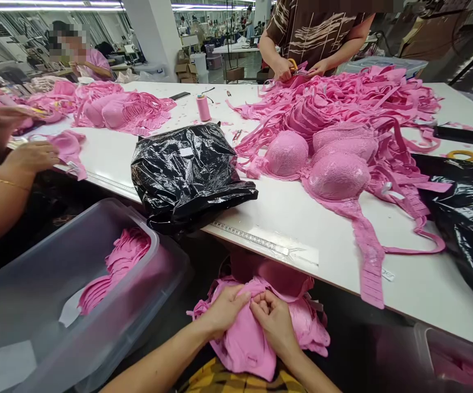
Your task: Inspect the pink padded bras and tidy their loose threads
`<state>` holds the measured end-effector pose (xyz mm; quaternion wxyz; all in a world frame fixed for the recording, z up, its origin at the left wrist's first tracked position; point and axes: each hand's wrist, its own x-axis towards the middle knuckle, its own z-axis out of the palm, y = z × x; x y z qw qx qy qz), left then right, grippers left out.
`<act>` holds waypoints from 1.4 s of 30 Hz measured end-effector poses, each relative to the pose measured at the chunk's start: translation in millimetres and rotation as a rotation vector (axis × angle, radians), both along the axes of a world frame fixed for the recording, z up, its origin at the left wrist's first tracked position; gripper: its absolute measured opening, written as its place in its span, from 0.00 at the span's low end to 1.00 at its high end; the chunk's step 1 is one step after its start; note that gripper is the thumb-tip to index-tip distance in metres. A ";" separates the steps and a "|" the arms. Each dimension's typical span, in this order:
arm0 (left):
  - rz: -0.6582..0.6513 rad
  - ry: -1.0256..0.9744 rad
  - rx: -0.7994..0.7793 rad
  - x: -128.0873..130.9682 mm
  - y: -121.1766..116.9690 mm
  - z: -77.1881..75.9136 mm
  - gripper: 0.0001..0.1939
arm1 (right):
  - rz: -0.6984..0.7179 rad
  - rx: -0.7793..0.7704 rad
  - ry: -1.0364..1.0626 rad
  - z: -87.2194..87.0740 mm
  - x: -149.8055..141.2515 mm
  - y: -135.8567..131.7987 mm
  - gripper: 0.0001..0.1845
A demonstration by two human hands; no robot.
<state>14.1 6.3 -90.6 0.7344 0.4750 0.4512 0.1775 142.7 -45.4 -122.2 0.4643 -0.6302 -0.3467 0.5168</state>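
A pink bra [246,341] lies over my lap below the table edge, with more pink bras bunched behind it. My left hand [228,310] grips its upper edge, thumb on top of the fabric. Close beside it, my right hand [273,319] pinches the same edge, its fingers curled in. Whether a thread or another small thing is between the right fingertips is too small to tell. On the table in front, a stack of pink bras [338,174] spreads out, one band hanging toward the near edge.
A black plastic bag [187,169] stands on the white table [256,224] near a ruler strip [248,237]. A clear bin [138,210] with pink cups is at left. A co-worker's hands [31,155] work at left; another person [313,41] holds scissors across the table.
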 end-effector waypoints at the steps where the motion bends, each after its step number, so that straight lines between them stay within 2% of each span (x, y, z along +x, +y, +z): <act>1: -0.015 -0.013 -0.010 -0.5 -1.2 0.2 0.17 | -0.004 0.000 -0.002 0.4 -0.9 0.2 0.14; 7: -0.095 -0.009 -0.054 -12.4 -2.7 1.2 0.13 | 0.145 -0.042 0.050 0.9 15.2 -8.1 0.13; 12: -0.020 -0.063 -0.074 -13.5 -0.6 1.7 0.12 | 0.248 0.016 -0.219 0.1 29.4 -12.7 0.13; 16: -0.081 -0.115 -0.100 -14.8 0.8 4.1 0.28 | 0.320 0.060 -0.345 2.1 29.9 -13.5 0.09; 19: -0.085 -0.041 -0.068 -19.2 -1.5 5.8 0.31 | 0.398 0.029 -0.294 8.0 30.5 -16.1 0.12; 22: -0.087 -0.095 -0.210 -25.3 -7.7 7.3 0.37 | 0.481 -0.015 -0.225 13.0 35.8 -20.1 0.13; 24: -0.098 -0.163 -0.335 -29.4 -12.0 7.9 0.39 | 0.478 -0.028 -0.232 14.9 40.9 -23.2 0.14; 26: -0.037 -0.195 -0.389 -32.4 -14.1 8.1 0.38 | 0.432 -0.031 -0.278 17.5 45.2 -27.0 0.15; 28: 0.084 -0.200 -0.376 -33.7 -12.8 8.0 0.36 | 0.382 0.004 -0.347 22.0 47.3 -31.5 0.15; 31: 0.214 -0.225 -0.336 -31.8 -7.2 8.1 0.34 | 0.409 0.146 -0.420 31.4 45.1 -37.7 0.10; 36: 0.281 -0.274 -0.357 -22.8 -3.5 9.3 0.27 | 0.522 0.320 -0.565 39.8 35.5 -38.0 0.09; 42: 0.361 -0.298 -0.380 -16.9 -10.3 8.2 0.24 | 0.596 0.442 -0.806 33.3 25.2 -32.0 0.09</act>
